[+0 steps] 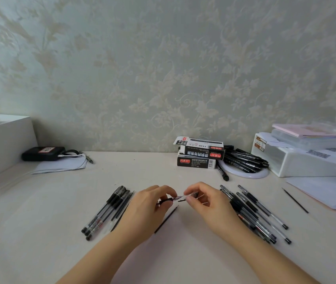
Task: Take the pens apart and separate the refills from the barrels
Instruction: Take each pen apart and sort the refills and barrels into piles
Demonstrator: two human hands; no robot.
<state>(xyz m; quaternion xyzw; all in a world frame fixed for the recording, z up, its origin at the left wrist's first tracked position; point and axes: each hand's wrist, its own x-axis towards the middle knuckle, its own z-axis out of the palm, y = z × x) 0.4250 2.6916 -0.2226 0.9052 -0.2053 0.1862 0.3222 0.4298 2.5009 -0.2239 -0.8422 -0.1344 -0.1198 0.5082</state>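
Black-gripped pen (176, 198) pinched between left hand (149, 203), right hand (203, 199).

Left hand (151, 203) and right hand (204, 199) meet, fingers curled, apparently pinching.

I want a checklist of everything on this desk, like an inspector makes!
Surface: pale desk.
Job's things: pen pile left; pen pile right; loose refill near the left hand; another refill far right.
Clutter: pen boxes, marker heap, white organiser, papers, black pouch.
Hands: left hand and right hand each pinch one end of a pen.
Cables: white cable at the pouch.
Surroundings: floral wallpaper.
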